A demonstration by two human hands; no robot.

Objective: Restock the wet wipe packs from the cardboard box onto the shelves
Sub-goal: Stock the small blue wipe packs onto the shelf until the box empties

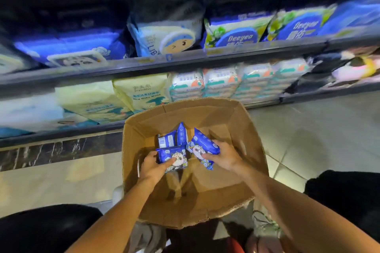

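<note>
Each hand, left [153,167] and right [223,157], gripped one blue panda-print wipe pack [172,159]; two more lay beyond my fingers in the brown cardboard box [236,129], unshelved

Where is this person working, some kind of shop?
Most likely a shop aisle: tiered shelves packed with wet wipe packs, and an open cardboard box of blue packs on a tiled floor.
</note>
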